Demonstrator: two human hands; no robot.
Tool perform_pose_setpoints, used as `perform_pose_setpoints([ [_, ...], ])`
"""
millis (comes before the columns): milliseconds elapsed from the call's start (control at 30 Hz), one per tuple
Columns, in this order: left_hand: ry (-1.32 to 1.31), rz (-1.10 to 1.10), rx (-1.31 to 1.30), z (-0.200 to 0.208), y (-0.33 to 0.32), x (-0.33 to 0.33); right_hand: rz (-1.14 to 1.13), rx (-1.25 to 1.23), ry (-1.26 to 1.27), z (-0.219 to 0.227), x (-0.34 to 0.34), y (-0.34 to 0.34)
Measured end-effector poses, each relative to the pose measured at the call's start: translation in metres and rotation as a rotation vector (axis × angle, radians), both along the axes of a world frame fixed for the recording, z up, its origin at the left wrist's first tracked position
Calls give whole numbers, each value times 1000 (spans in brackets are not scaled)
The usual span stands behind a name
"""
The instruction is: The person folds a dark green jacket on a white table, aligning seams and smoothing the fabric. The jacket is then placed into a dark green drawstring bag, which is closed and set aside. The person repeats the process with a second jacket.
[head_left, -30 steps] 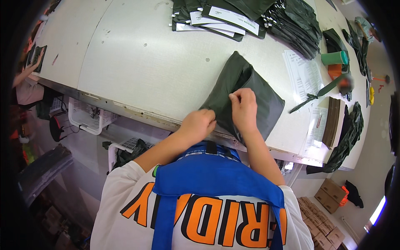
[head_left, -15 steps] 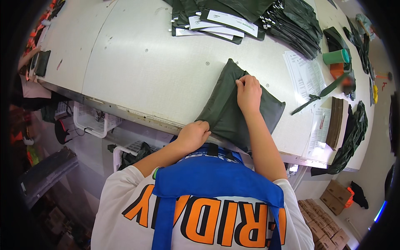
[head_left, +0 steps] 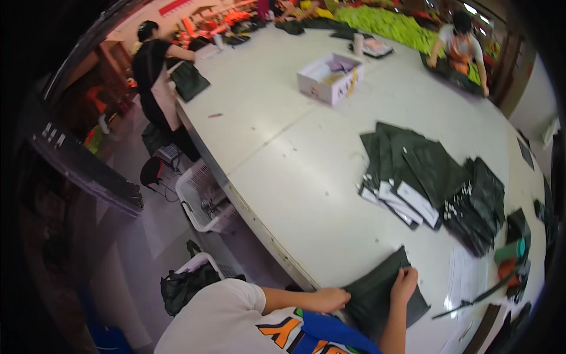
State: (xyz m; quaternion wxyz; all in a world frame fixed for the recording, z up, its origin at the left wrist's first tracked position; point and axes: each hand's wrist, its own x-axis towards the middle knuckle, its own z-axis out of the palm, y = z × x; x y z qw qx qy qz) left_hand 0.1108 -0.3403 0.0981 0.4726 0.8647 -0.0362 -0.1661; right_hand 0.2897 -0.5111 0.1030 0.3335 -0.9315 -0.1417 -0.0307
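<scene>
A flat, dark green folded fabric piece [head_left: 377, 287] lies at the near edge of the table [head_left: 283, 194]. My left hand [head_left: 332, 300] is closed at its left edge, fingers curled and slightly blurred. Pinching at its upper right part is my right hand [head_left: 405, 284]. Its lower part is hidden behind my blue apron and right forearm. Beyond my hands, a pile of dark green pieces [head_left: 421, 159] with white paper strips [head_left: 417, 203] lies on the table. Beside it rests a bunched dark stack [head_left: 477, 203].
At right are a green cylinder [head_left: 509, 251], an orange item [head_left: 507, 269] and a dark strap [head_left: 471, 302]. A white box [head_left: 321, 82] stands farther off. Two co-workers [head_left: 158, 76] handle dark cloth across the table. White baskets [head_left: 203, 200] sit below its left edge.
My view has swung up and left, bringing the far table and co-workers in. Both hands stay on the dark green piece; the right one is now nearer its upper right edge.
</scene>
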Motion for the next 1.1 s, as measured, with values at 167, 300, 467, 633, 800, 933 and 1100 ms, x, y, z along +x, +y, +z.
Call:
perform_pose_setpoints([
  [167, -320, 103, -46, 31, -10, 40, -5, -313, -197, 33, -57, -20],
  [300, -635, 41, 207, 4, -43, 89, -268, -597, 110, 34, -81, -37],
  [467, -505, -145, 349, 0, -45, 100, -209, -604, 34, 27, -90, -49],
  [633, -519, -133, 412, -5, -46, 91, -204, -636, 71, 22, -94, -44],
  [800, -494, -132, 417, -15, -45, 89, -212, -625, 86, 4, -95, -45],
  [933, -584, -83, 337, -30, -45, 100, -227, -550, -30, -10, -83, -48],
  [1100, -331, 424, -273, -59, -33, 114, -210, -439, -51, -3, -69, -48],
])
